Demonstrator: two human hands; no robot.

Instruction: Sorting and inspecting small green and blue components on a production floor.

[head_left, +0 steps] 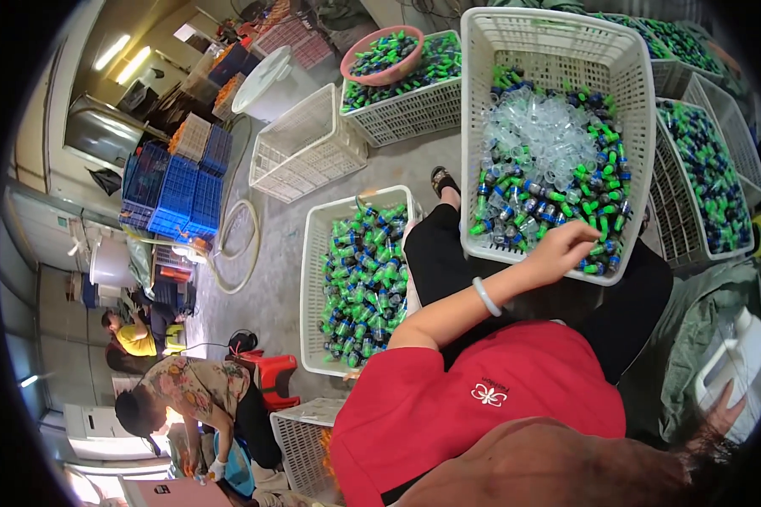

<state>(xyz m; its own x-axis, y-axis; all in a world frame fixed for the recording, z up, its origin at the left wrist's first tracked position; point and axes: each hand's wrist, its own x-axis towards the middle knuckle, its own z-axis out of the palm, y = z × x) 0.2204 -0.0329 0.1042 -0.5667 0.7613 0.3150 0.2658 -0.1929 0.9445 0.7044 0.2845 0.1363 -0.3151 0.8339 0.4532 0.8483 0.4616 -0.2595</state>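
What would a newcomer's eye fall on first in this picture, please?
Probably the glinting heap of clear pieces, lying on small green-and-dark pieces in the white basket at upper right. The red shirt, lower middle, is equally loud, with the left hand over that basket's near edge. A pink bowl, upper middle, stands out on another filled basket.

Left hand (562, 249): back uppermost, fingers (580, 232) loosely bent (grip beneath unreadable). Wrist (503, 287) just behind fingers, nearly straight; forearm (452, 313) slants back from them toward elbow (410, 336). Right hand (720, 412): well apart from left fingers, dim, partly hidden, hold unclear.
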